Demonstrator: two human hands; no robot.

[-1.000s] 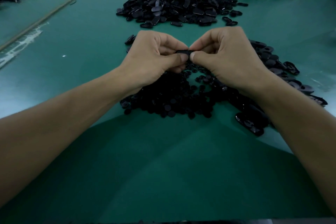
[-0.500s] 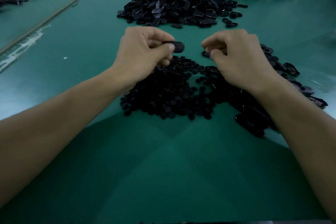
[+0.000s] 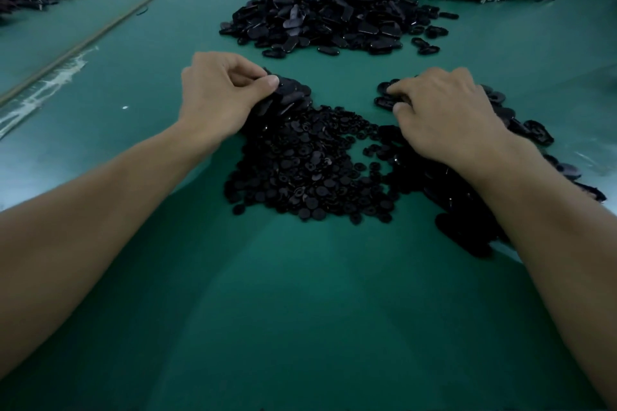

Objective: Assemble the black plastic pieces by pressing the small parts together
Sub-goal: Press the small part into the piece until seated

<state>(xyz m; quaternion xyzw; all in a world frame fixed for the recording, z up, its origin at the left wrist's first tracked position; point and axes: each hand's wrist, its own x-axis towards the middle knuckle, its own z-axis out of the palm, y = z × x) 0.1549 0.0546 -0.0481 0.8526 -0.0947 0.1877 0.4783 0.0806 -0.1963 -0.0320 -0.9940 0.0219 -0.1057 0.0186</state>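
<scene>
- Your left hand [image 3: 220,93] pinches an oval piece [image 3: 290,90] between thumb and curled fingers, at the far edge of the round parts [image 3: 307,170].
- Your right hand [image 3: 444,117] curls down onto the loose ovals [image 3: 534,132]. Fingertips touch them, but can't tell if one is gripped.
- Both stocks lie close on the desk [image 3: 300,294], one under each hand, probably so each hand feeds one half.
- Far heap [image 3: 327,20] sits well apart, probably done pieces or supply.
- No brand, label or readable writing.
</scene>
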